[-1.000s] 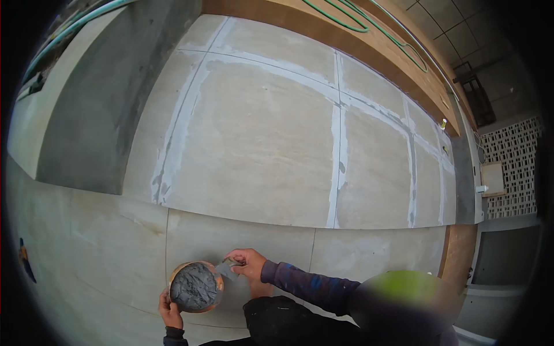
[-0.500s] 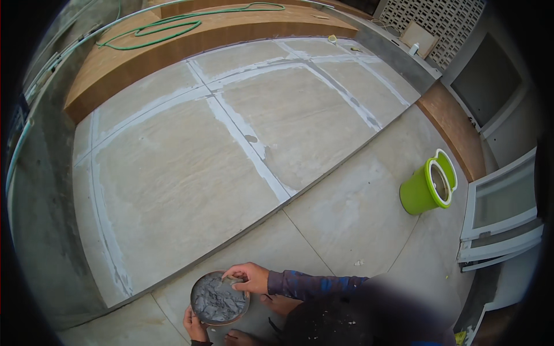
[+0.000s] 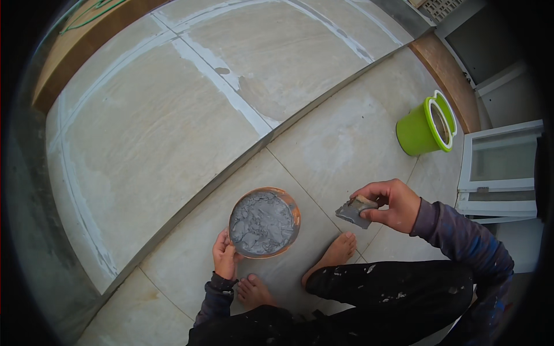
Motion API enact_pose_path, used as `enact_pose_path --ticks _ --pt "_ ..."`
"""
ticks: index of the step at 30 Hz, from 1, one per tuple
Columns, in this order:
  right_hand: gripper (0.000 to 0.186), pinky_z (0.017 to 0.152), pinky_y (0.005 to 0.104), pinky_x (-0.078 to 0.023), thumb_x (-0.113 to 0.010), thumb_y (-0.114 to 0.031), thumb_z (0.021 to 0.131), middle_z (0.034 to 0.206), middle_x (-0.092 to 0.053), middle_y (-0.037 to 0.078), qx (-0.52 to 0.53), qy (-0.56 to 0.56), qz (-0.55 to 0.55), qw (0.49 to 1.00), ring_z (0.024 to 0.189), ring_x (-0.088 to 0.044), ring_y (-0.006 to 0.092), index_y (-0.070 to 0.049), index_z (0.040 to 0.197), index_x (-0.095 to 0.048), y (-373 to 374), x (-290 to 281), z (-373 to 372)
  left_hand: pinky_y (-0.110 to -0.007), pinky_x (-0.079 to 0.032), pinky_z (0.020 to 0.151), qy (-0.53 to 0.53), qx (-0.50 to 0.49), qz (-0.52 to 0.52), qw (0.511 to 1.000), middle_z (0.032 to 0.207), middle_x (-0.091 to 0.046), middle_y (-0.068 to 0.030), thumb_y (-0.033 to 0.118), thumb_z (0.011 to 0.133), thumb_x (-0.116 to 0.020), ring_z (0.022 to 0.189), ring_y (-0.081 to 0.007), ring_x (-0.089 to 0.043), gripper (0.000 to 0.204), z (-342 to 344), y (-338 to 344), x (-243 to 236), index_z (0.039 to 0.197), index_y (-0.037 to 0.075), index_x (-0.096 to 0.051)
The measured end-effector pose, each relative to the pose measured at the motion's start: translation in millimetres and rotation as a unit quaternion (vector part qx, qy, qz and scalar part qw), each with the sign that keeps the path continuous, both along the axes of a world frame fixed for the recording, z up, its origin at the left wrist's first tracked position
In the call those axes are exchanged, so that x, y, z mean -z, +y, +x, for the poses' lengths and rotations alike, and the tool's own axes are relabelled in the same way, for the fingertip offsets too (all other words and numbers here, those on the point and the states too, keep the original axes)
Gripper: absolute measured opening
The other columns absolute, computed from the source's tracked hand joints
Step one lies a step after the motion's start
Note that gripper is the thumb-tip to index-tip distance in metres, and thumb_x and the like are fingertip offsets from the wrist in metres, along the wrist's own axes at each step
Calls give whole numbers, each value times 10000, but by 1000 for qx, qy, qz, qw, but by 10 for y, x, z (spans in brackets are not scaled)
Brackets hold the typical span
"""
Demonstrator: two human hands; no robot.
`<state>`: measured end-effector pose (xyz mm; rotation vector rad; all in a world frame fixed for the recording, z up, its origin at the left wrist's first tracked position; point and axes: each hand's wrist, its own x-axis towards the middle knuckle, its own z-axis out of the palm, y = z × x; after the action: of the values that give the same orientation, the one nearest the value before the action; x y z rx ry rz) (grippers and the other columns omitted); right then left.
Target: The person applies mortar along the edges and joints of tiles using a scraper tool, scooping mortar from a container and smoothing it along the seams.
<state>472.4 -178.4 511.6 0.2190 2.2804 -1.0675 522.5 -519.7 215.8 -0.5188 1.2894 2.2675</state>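
Observation:
My left hand (image 3: 225, 251) grips the side of a round copper-coloured bowl (image 3: 293, 216), which is filled with lumpy grey paste (image 3: 259, 222). To its right, my right hand (image 3: 393, 202) holds a small flat scraper (image 3: 353, 214) smeared with grey, its fingers pinched round the upper part, clear of the bowl. Below them are my bare feet (image 3: 334, 254) on the large floor tiles (image 3: 311, 167), and my dark, paint-spotted trousers (image 3: 386, 282).
A raised tiled platform (image 3: 144, 115) with white-banded joints runs diagonally ahead. A green bucket (image 3: 416, 135) stands at right, near a brown step (image 3: 438, 69) and white-framed glass panels (image 3: 499, 155). A green hose (image 3: 86, 17) lies on a wooden-coloured ledge at upper left.
My right hand with the scraper has left the bowl and moved rightward. The bowl sits higher in the picture. The view has swung round, bringing the green bucket fully into sight.

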Motion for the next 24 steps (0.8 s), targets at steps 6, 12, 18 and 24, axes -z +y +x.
enact_pose_path --ticks 6,12,18,24 --pt "268 877 348 -591 -708 -2 928 1024 -779 156 18 10 33 999 950 -753 220 13 1196 -715 52 600 -151 -183 -552 631 -26 51 -10 998 1222 -701 -19 64 984 -551 974 -75 -693 469 -203 422 -11 1451 28 -533" --pt "296 907 426 -553 -716 9 863 1049 -741 153 -58 222 53 972 994 -682 341 -10 1159 -705 -215 1759 -35 -252 -613 715 -39 58 -35 997 1242 -691 -33 13 963 -502 1021 -108 -705 490 -193 546 61 1452 33 -531" --pt "272 920 424 -539 -683 -20 824 1028 -725 134 -93 417 156 891 1033 -647 314 -36 1094 -710 -272 2595 54 -297 -641 764 -44 60 -60 995 1265 -683 -42 56 1012 -513 1060 -130 -709 444 -119 665 96 1455 45 -531" --pt "212 928 434 -537 -667 8 813 960 -732 148 -124 316 142 930 1051 -652 319 -30 1016 -716 -481 2460 265 -308 -652 823 -33 69 -58 995 1260 -680 -49 80 1039 -521 1084 -136 -703 412 -120 553 168 1449 42 -532"
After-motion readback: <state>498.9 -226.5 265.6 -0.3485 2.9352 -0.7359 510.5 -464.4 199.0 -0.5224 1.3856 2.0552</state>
